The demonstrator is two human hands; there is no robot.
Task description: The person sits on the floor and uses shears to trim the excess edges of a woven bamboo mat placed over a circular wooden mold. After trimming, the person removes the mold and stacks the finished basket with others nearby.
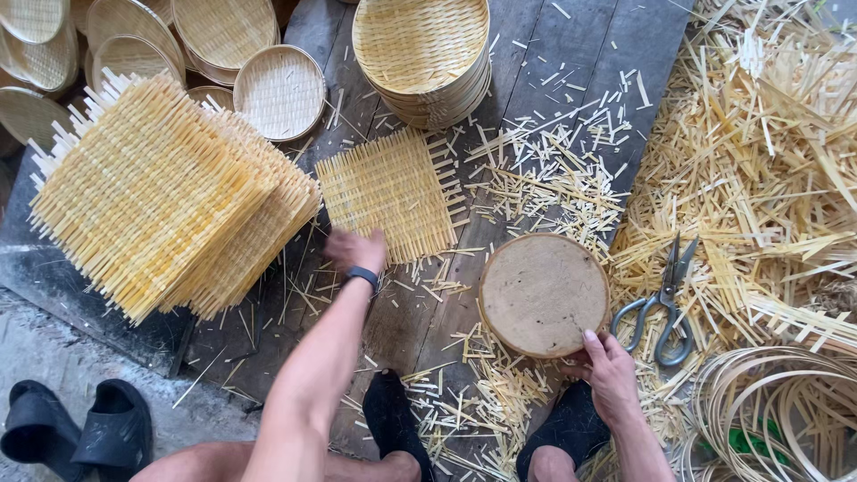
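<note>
Far left, a pair of dark sandals (76,424) lies on the grey floor. Above them a tall stack of square woven mats (165,192) sits on the dark plank surface (553,54), with round woven trays (281,89) behind it. The left hand (355,250), blurred, rests at the near edge of a single square woven mat (391,192) lying flat mid-surface; how far its fingers are closed cannot be told. Behind that mat stands a stack of round woven baskets (421,54). To the right, a round wooden disc (544,293) lies among cut strips; the right hand (611,373) touches its near rim, fingers loosely curled, thumb on the edge. Just beside it lie scissors (665,299), then a heap of offcut strips (768,152) and coiled hoops (777,411)
</note>
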